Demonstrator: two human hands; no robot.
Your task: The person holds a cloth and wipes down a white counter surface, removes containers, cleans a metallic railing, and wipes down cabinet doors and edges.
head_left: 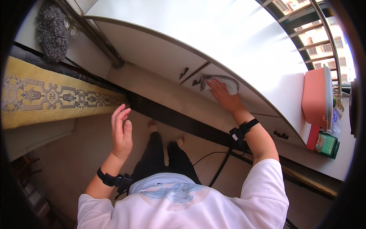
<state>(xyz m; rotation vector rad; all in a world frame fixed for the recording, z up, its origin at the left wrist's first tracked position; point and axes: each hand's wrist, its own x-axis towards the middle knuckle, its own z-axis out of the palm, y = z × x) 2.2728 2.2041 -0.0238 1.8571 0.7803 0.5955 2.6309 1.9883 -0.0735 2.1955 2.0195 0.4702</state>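
Note:
My right hand (224,96) presses a white and grey cloth (223,81) flat against the front of a white cabinet door (244,97), just under the edge of the white countertop (228,34). A dark handle (197,82) sits at the cloth's left end. My left hand (122,131) hangs in the air over the floor, fingers loosely apart, holding nothing. Both wrists wear black straps.
A pink and white appliance (318,97) stands on the counter at the right, with a green box (327,144) below it. A grey fluffy duster (52,32) hangs top left. A yellow patterned runner (57,97) lies left. Dark cables (219,160) cross the floor by my feet.

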